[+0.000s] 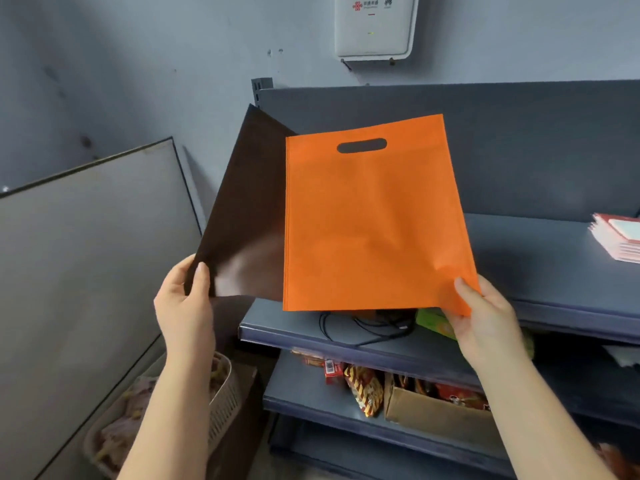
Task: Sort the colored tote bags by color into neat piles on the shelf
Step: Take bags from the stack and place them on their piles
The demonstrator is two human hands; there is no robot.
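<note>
1. A corner of a room with blue-grey walls holds a dark blue metal shelf [540, 258] of several tiers; the lowest tiers run out of frame at the bottom and right.
2. Nearest, at lower left, a pale woven basket [221, 403] sits partly behind the left forearm; its contents are soft and pale, too blurred to name. A large grey panel [86, 271] leans against the wall beside it.
3. Two hands are in view. The left hand [185, 299] pinches the lower corner of one dark brown tote bag [246, 216], thumb on its front face, fingers hidden behind it.
4. The right hand [485, 317] pinches the lower right corner of one orange tote bag [370, 220], thumb on top, the other fingers hidden underneath.
5. Both bags are held up in the air over the shelf's top tier, touching no pile. The orange bag overlaps the brown one and hides its right part; one oval handle cut-out shows in the orange bag.
6. Under the orange bag, on the top tier, lie black cables [363, 330] and a green box [434, 323], both partly hidden.
7. The tier below holds one open cardboard box [433, 410] and red-and-yellow snack packets [367, 389]; their print is unreadable.
8. At the far right of the top tier, a stack of pink-red flat items [620, 237] is cut off by the edge.
9. Farthest, one white wall-mounted device [375, 27] hangs above, its top cropped.
</note>
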